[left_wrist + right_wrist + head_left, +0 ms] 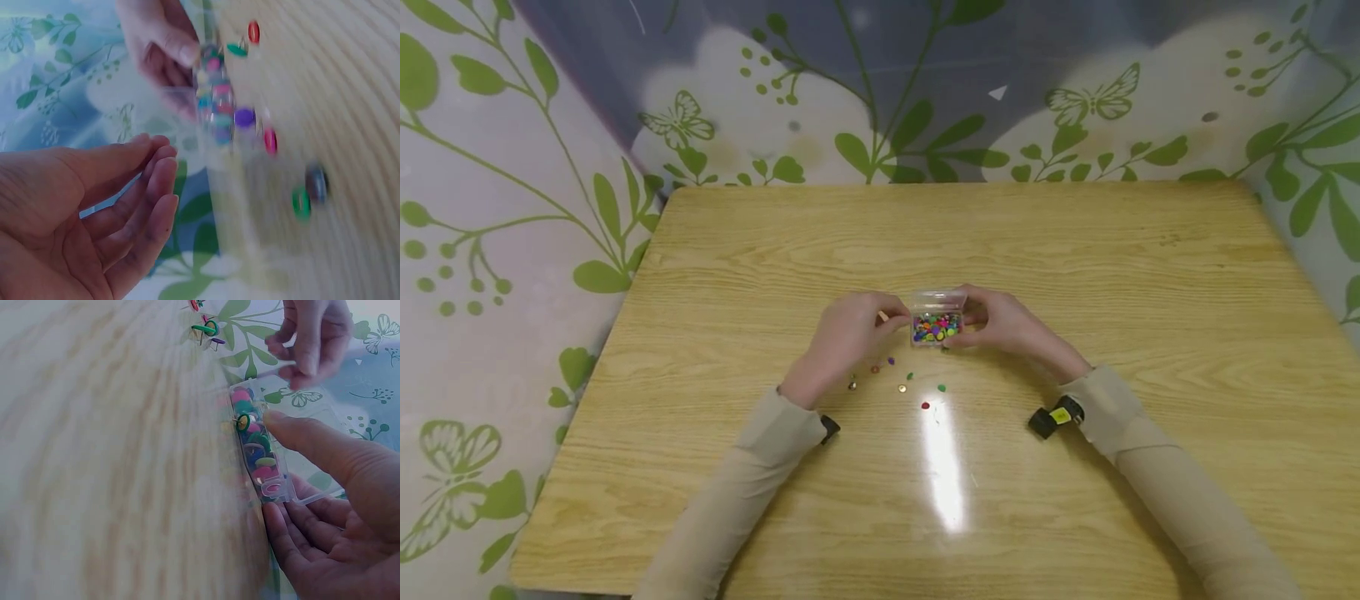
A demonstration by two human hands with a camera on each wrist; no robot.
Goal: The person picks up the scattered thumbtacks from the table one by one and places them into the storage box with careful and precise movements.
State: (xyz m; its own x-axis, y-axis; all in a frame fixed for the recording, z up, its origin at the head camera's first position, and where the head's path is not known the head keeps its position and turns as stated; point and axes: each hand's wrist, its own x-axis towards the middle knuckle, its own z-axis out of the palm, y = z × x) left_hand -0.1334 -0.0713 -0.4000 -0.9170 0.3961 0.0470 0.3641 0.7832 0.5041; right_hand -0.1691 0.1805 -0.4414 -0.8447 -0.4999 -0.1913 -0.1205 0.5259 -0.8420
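Note:
A small clear plastic box (916, 340) with its lid (940, 300) raised stands on the table, full of multicoloured thumbtacks (936, 328). My right hand (1003, 321) grips the box at its right side, the thumb at the front and the fingers around the end, as the right wrist view shows. Just left of the box is my left hand (853, 329), its fingers loosely bent and the thumb close to the index fingertip. Nothing shows between them in the left wrist view. Loose thumbtacks lie in front of the box, among them a red thumbtack (925, 406) and a gold thumbtack (902, 388).
The wooden table (775, 242) meets a wall (820, 133) patterned with leaves and butterflies at the back. More patterned wall stands at the left and right. A black wrist strap device (1054, 417) sits on the right sleeve.

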